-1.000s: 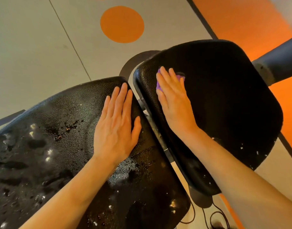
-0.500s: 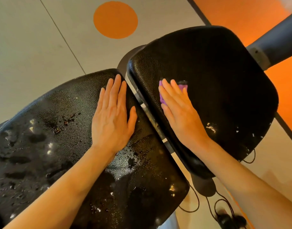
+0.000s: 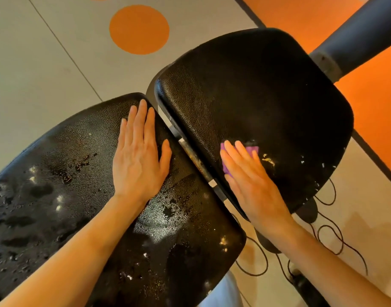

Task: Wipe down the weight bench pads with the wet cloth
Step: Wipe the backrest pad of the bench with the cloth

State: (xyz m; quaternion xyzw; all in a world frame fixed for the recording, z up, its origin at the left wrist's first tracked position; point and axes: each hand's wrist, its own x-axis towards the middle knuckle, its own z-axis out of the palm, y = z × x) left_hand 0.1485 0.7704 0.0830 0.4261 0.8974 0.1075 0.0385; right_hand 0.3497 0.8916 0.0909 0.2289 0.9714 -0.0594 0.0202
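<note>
A small purple cloth [image 3: 252, 149] lies flat on the right-hand black, pebbled-vinyl bench pad [image 3: 267, 103], near that pad's lower edge. Only two bits of it show, one past the fingertips and one beside the little-finger edge of the right hand [image 3: 250, 185]. That hand lies on top of the cloth, palm down, fingers straight and close together, pressing it to the pad rather than gripping it. Just right of the cloth are pale yellowish-white specks and smears [image 3: 268, 161], with more white flecks scattered toward the pad's right edge.

The left hand [image 3: 139, 165] rests flat and open on the left-hand black vinyl bench pad [image 3: 57, 196], fingers extended and together, thumb spread out, holding nothing. This pad glistens with water droplets and wet patches, especially below the wrist and to the far left.

Between the two pads runs a narrow gap showing a strip of grimy metal frame [image 3: 194, 160]. A dark padded roller [image 3: 358, 38] crosses the upper right corner. Below the pads, thin black cords [image 3: 336, 235] loop over the beige floor [image 3: 35, 63], which carries a round orange dot [image 3: 139, 29] and a large orange section [image 3: 376, 103].
</note>
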